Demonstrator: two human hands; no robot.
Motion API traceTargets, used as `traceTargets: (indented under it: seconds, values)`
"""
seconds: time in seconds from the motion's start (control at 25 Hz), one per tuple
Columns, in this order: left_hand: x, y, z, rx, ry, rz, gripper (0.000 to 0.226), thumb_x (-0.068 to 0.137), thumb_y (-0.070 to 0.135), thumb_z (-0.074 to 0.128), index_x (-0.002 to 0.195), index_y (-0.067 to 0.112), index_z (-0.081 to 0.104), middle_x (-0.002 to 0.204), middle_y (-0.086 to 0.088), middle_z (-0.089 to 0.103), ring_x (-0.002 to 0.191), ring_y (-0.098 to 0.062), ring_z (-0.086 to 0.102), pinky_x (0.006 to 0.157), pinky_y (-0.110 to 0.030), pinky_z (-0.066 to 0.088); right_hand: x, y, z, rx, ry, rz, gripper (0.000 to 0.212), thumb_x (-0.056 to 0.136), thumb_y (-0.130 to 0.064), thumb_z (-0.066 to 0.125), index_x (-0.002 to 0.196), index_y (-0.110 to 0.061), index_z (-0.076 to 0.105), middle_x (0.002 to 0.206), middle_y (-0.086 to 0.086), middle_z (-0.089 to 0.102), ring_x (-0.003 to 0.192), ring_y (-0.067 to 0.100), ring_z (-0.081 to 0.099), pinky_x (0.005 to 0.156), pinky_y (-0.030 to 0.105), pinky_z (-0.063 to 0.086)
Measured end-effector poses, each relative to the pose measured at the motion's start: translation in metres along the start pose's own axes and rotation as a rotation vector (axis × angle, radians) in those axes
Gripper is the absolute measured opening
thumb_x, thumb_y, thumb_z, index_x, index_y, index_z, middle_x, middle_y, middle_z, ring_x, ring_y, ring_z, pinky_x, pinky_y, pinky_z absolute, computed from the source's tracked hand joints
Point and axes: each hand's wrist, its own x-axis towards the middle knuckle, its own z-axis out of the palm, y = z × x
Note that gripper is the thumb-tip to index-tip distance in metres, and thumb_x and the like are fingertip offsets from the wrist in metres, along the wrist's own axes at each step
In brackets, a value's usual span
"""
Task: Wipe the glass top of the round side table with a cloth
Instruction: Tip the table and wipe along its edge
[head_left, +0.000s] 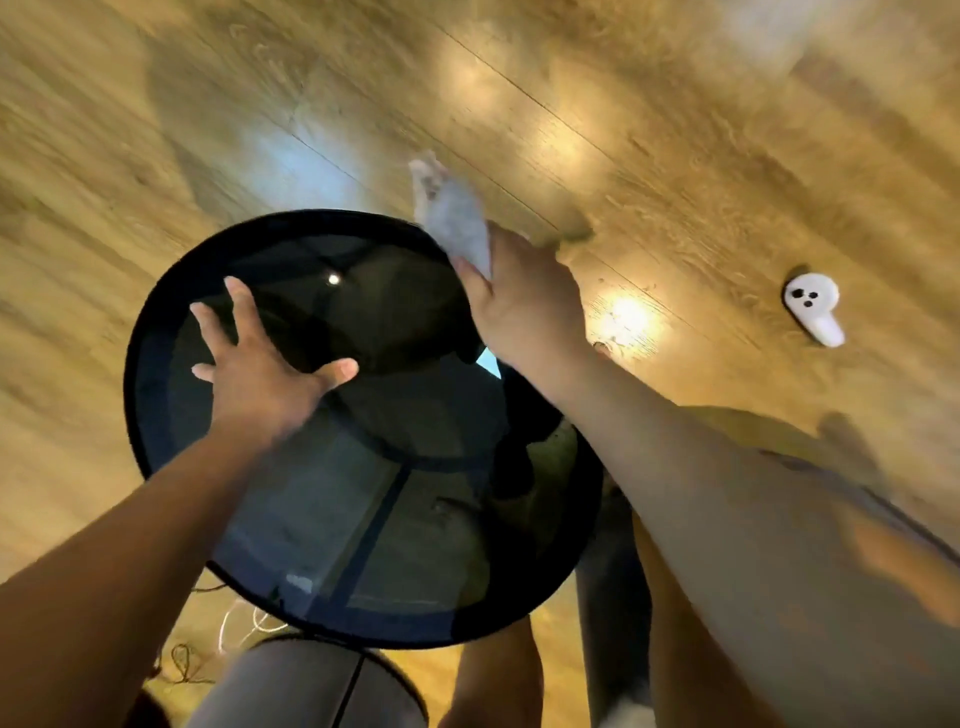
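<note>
The round side table (156, 374) has a dark glass top in a black rim and fills the middle of the head view. My left hand (260, 364) lies flat on the glass at its left side, fingers spread, holding nothing. My right hand (524, 301) is at the table's far right edge, closed around a pale grey cloth (457, 218). The cloth sticks out beyond the rim, over the floor. The picture is blurred by motion.
Wooden plank floor (675, 130) surrounds the table. A white hand controller (813, 306) lies on the floor to the right. Thin cables (234, 623) trail on the floor near the table's front left. My legs (493, 675) stand below the table's near edge.
</note>
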Motion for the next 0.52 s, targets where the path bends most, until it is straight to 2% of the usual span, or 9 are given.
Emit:
traceTargets:
  seconds: [0.08,0.16,0.2,0.24,0.28,0.36,0.4,0.48,0.52]
  values:
    - [-0.002,0.0,-0.001,0.009,0.003,0.004,0.13,0.069,0.049,0.084,0.155,0.037,-0.012,0.165,-0.007,-0.02,0.147,-0.052,-0.005,0.116,-0.058,0.015,-0.091,0.034,0.003,0.21,0.12,0.372,0.036,0.1,-0.046,0.04,0.1,-0.016,0.059,0.08,-0.005,0.059,0.067,0.008,0.058,0.058,0.023,0.038]
    - [-0.002,0.0,-0.001,0.015,0.006,0.011,0.129,0.069,0.051,0.083,0.155,0.037,-0.012,0.165,-0.008,-0.02,0.148,-0.049,-0.004,0.117,-0.058,0.012,-0.169,0.041,0.017,0.426,0.154,0.736,0.039,0.1,-0.045,0.04,0.118,-0.015,0.058,0.098,-0.002,0.063,0.086,0.012,0.061,0.07,0.021,0.04]
    - [-0.003,0.0,-0.002,0.006,0.0,0.001,0.128,0.07,0.052,0.083,0.155,0.037,-0.012,0.165,-0.008,-0.019,0.148,-0.049,-0.003,0.117,-0.058,0.011,-0.192,0.038,0.025,0.48,0.157,0.835,0.04,0.1,-0.043,0.041,0.126,-0.016,0.056,0.105,-0.002,0.063,0.093,0.012,0.06,0.071,0.017,0.04]
    - [-0.003,0.001,-0.002,0.005,0.003,0.0,0.128,0.07,0.052,0.083,0.155,0.036,-0.012,0.165,-0.009,-0.019,0.148,-0.049,-0.002,0.118,-0.058,0.009,-0.199,0.036,0.03,0.435,0.167,0.829,0.038,0.1,-0.041,0.043,0.127,-0.017,0.055,0.104,-0.005,0.062,0.092,0.011,0.06,0.067,0.012,0.039]
    - [-0.003,0.002,-0.002,0.011,0.014,0.016,0.128,0.07,0.052,0.083,0.155,0.035,-0.011,0.165,-0.01,-0.018,0.149,-0.047,-0.002,0.119,-0.058,0.007,-0.191,0.036,0.026,0.353,0.203,0.754,0.035,0.1,-0.041,0.044,0.122,-0.017,0.056,0.094,-0.009,0.06,0.086,0.009,0.061,0.062,0.01,0.036]
    - [-0.004,0.002,0.0,0.036,0.046,0.039,0.129,0.069,0.052,0.083,0.156,0.032,-0.01,0.165,-0.013,-0.017,0.151,-0.041,0.0,0.12,-0.058,0.007,-0.144,0.036,0.008,0.26,0.229,0.548,0.034,0.099,-0.045,0.042,0.104,-0.017,0.06,0.072,-0.012,0.052,0.065,0.005,0.057,0.051,0.016,0.031]
    - [-0.001,0.001,0.001,0.046,0.055,0.047,0.129,0.069,0.053,0.083,0.156,0.031,-0.01,0.165,-0.014,-0.016,0.152,-0.038,0.001,0.12,-0.058,0.009,-0.109,0.033,0.002,0.195,0.189,0.414,0.037,0.098,-0.048,0.039,0.1,-0.018,0.061,0.068,-0.011,0.05,0.059,0.006,0.053,0.051,0.02,0.031]
    - [0.0,-0.002,-0.001,0.05,0.055,0.047,0.128,0.068,0.055,0.083,0.156,0.031,-0.008,0.165,-0.015,-0.014,0.152,-0.038,0.004,0.12,-0.057,0.012,-0.047,0.016,-0.004,0.101,0.064,0.165,0.038,0.097,-0.05,0.036,0.104,-0.022,0.06,0.075,-0.009,0.054,0.067,0.013,0.053,0.059,0.026,0.039]
    - [-0.003,-0.001,-0.001,0.085,0.066,0.058,0.126,0.07,0.056,0.081,0.156,0.032,-0.007,0.165,-0.014,-0.013,0.151,-0.042,0.005,0.119,-0.058,0.016,-0.026,0.008,-0.007,0.088,0.008,0.101,0.037,0.096,-0.051,0.036,0.109,-0.025,0.06,0.081,-0.008,0.056,0.074,0.016,0.054,0.064,0.03,0.041]
